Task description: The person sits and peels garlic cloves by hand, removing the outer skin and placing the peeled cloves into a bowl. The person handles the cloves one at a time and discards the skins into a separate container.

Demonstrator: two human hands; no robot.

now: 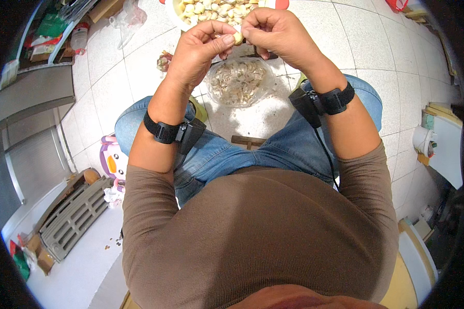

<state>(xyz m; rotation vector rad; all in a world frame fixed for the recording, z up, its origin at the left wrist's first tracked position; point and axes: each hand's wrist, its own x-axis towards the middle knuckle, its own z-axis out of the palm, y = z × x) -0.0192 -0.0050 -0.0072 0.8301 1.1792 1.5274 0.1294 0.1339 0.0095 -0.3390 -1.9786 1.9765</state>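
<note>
Between the thumb and fingers of my left hand (205, 50) is a pale yellow garlic clove (237, 38). My right hand (278, 33) meets it from the right, thumb and forefinger pinched at the clove's edge. Any bit of skin in that pinch is too small to make out. Beyond both hands, a white basin (173, 14) with red handles holds many garlic cloves (216, 8), cut off by the picture's top. Below the hands on the floor lies a clear plastic bag (268, 87) filled with dry garlic skins (237, 81).
A garlic bulb or scrap (164, 61) lies on the tiled floor (108, 50), left of my left wrist. Farther left are a crumpled plastic bag (129, 19), a plastic bottle (79, 37) and a purple cartoon-faced item (114, 160). A white bucket (423, 141) stands at right.
</note>
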